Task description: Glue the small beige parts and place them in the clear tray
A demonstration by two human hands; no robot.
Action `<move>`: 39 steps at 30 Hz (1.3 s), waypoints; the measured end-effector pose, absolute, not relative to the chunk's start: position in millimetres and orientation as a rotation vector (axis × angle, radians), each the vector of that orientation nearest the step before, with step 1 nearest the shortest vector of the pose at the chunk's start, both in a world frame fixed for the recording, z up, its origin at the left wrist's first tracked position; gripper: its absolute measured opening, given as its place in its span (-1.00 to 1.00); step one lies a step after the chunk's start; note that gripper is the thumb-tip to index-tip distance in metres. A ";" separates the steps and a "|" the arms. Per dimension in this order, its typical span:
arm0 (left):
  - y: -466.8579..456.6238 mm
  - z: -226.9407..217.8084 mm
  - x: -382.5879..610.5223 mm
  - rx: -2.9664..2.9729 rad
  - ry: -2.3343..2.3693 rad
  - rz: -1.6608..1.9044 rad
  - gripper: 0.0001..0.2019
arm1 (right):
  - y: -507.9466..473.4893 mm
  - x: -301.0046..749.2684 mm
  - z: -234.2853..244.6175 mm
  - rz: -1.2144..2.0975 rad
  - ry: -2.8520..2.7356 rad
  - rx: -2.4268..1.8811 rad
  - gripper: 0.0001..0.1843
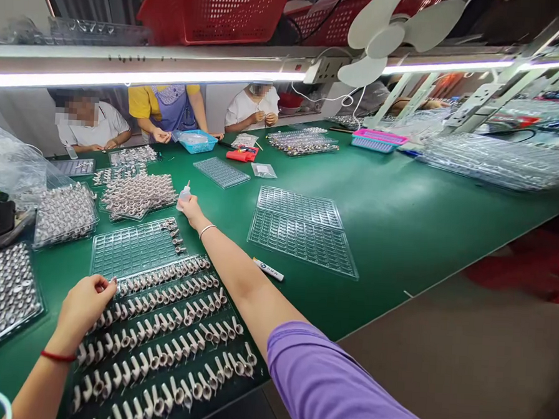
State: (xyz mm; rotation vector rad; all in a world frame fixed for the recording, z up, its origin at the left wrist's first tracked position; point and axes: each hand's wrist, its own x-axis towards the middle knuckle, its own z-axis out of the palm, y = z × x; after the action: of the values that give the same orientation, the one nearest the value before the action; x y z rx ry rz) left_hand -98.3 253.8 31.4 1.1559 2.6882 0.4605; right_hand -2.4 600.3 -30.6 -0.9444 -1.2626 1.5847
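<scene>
Bottle (pixel 184 196) is gripped by fingers of right hand (pixel 194 213); left hand's (pixel 83 300) are pinched beside near curved parts (pixel 162 356), contents unclear.

Green tabletop (pixel 399 241) beneath clear plastic trays (pixel 130 248), a white marker (pixel 269 269), a red pouch (pixel 240 154), a blue basket (pixel 201 146)

The marker (pixel 269 269) is smooth plastic, kinda shiny. The tabletop (pixel 390 246) under it looks slick, with a soft sheen. Just past the marker, the trays (pixel 301 239) are thin clear plastic, super glossy and bumpy. Left of the marker, the pieces (pixel 164 356) look like shiny metal. Past it and leftward, the bottle (pixel 184 196) is cloudy plastic. Nearer than the marker, the sleeve (pixel 331 381) is matt cloth.
</scene>
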 end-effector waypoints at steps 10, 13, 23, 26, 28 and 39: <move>248.6 39.3 -91.7 1.196 2.673 0.823 -0.65 | 583.6 34.5 -18.0 1.605 -1.362 -0.952 -0.62; 244.4 38.0 -94.2 1.184 2.598 0.942 -0.65 | 566.6 71.4 -27.5 1.617 -1.387 -1.003 -0.63; 244.6 24.5 -100.9 1.152 2.244 1.253 -0.45 | 501.2 131.6 -56.4 1.586 -1.361 -1.014 -0.63; 244.9 27.5 -97.8 1.199 2.254 1.247 -0.46 | 500.0 128.0 -53.6 1.555 -1.356 -0.947 -0.63; 244.4 30.4 -96.6 1.216 2.288 1.235 -0.51 | 502.2 127.7 -53.0 1.545 -1.352 -0.921 -0.64; 242.5 30.5 -98.7 1.108 2.258 1.345 -0.60 | 520.6 108.6 -56.9 1.599 -1.260 -0.914 -0.63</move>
State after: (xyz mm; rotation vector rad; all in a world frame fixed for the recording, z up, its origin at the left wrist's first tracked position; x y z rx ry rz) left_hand -98.7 242.5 30.5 1.1083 2.2580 1.3449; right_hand 108.6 520.6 -56.9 -0.9144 -1.2604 1.5988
